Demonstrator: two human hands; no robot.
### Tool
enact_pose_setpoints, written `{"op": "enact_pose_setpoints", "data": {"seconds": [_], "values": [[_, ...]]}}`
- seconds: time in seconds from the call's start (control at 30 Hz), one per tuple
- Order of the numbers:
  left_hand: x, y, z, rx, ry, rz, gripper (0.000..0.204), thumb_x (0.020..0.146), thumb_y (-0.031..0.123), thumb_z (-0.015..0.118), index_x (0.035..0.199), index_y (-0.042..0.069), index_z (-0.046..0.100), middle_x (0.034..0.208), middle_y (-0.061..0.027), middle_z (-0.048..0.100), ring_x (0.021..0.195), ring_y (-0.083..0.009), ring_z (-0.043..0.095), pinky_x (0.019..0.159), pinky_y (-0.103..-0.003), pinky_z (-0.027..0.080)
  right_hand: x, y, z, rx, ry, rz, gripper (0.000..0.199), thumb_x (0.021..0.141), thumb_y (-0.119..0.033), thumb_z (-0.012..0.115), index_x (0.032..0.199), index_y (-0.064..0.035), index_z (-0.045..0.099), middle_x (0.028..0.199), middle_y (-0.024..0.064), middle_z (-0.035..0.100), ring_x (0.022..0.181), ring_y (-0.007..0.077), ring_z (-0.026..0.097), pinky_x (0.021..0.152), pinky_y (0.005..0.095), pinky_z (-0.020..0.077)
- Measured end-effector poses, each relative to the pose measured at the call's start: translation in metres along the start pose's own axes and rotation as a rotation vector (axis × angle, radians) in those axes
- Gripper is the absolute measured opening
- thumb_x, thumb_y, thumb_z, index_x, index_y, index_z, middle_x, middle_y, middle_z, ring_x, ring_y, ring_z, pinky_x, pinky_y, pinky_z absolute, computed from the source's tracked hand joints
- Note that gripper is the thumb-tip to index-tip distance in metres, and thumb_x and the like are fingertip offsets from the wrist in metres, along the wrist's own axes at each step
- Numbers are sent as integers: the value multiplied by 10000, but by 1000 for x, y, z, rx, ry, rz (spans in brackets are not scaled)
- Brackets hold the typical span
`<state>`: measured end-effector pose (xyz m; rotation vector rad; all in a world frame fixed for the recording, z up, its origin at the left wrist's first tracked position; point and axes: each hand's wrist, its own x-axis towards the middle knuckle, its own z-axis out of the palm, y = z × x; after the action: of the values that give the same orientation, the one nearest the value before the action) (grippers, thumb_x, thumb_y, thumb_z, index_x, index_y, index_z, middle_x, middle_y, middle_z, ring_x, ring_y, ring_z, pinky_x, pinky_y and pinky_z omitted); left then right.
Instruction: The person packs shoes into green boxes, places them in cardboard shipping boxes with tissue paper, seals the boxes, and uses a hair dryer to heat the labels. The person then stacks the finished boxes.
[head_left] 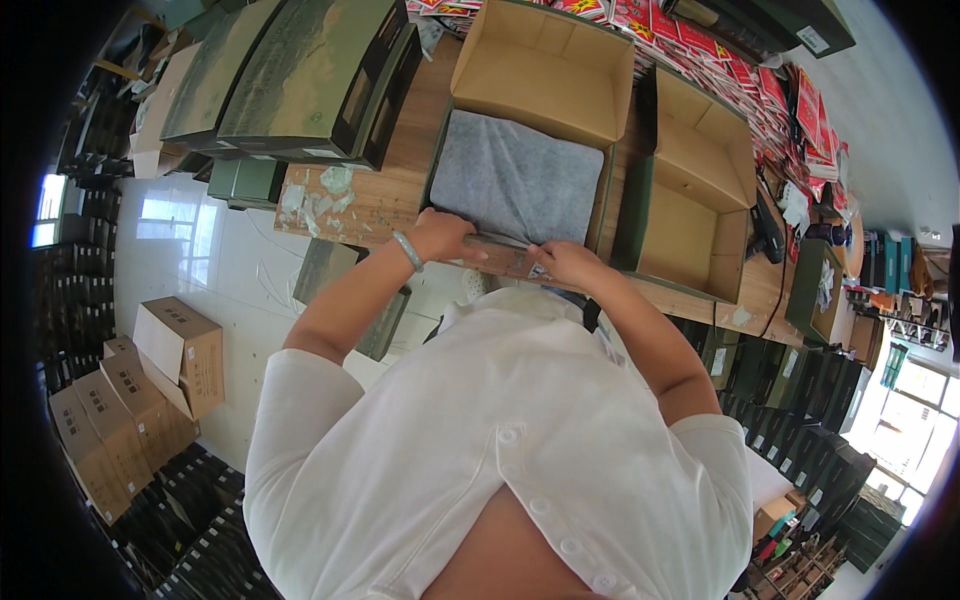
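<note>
A grey cloth sheet (520, 175) lies spread inside an open cardboard box (545, 60), which is tan inside and dark green outside. The lid stands raised at the far side. At the near left corner my left hand (443, 238), with a pale bangle on its wrist, grips the box's near wall, fingers on the inner side and thumb in front. My right hand (570, 264) is closed at the near edge of the cloth, fingertips pinching it. A crease runs through the cloth toward those fingertips. What lies beneath the cloth is hidden.
A second open box (690, 215) stands to the right on the wooden table (375, 205). Large green boxes (300, 80) are stacked at the left. Red printed packets (700, 40) pile up behind. A black handheld tool (768, 230) with a cord lies right. Brown cartons (180, 350) sit on the floor.
</note>
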<state>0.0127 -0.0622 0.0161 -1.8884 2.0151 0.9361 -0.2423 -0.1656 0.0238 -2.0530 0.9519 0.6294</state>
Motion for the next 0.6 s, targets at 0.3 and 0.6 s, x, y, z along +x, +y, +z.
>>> {"op": "enact_pose_setpoints", "data": {"seconds": [0.3,0.6], "values": [[-16,3,-3,-125,142,-96,496,877,552,600,1069,107,707,1046,-142,702,1051,-319,645,889,-438,496,-16,22,-24,143,-43,-102,630,974,-588,433,1190,-41,658,1192,196,661,1122,366,613,956,436,471],[-1,-12,106,-669,1295,-378,617,929,310,669,1412,35,401,1175,-202,623,1139,-342,565,1007,-440,423,113,113,-140,508,863,116,656,929,-470,620,1340,28,508,1222,217,645,1103,354,628,945,405,485]]}}
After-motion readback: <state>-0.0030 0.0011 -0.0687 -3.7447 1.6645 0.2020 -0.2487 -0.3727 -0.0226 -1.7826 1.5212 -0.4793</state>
